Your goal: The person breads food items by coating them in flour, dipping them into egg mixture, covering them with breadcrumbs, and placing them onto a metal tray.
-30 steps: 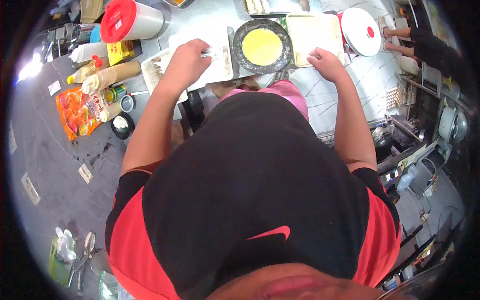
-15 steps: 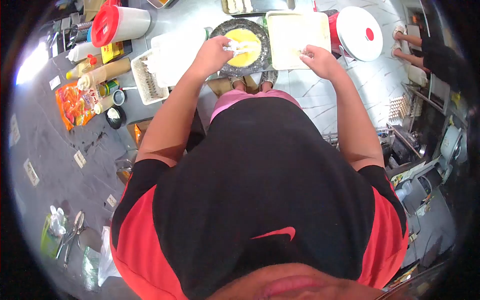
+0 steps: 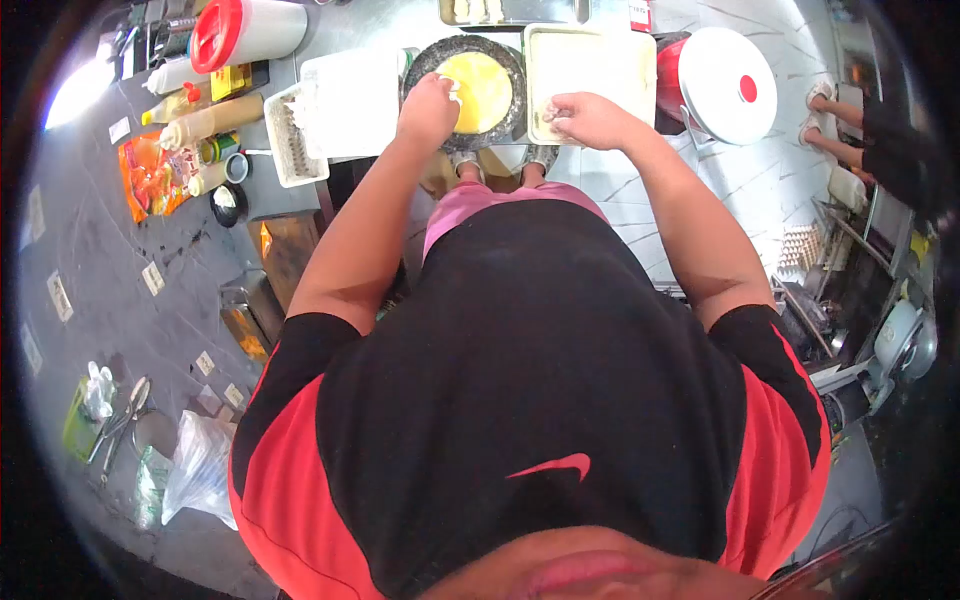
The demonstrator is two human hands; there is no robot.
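A dark speckled round bowl (image 3: 418,62) holds yellow liquid (image 3: 482,90) that looks like beaten egg. Over the bowl's left side is my left hand (image 3: 430,112), its fingers curled in and whitened at the tips; whether anything is in them is hidden. My right hand (image 3: 595,120) reaches over a cream-coloured tray (image 3: 592,138) to the right of the bowl. Its fingertips are pressed together with whitish bits on them, and any held piece is too small to name. A white tray (image 3: 350,105), its contents washed out by glare, stands left of the bowl.
A metal tray (image 3: 550,12) with pale strips lies behind the bowl. To the right is a red pot with a white lid (image 3: 725,85). On the left are a white basket (image 3: 297,165), sauce bottles (image 3: 215,122) and a red-lidded container (image 3: 262,35). Another person's legs (image 3: 835,130) show far right.
My right hand has moved left, from the cream tray's right side to its left side near the bowl. My left fingers, stretched over the yellow liquid before, are now drawn in. The view has shifted slightly.
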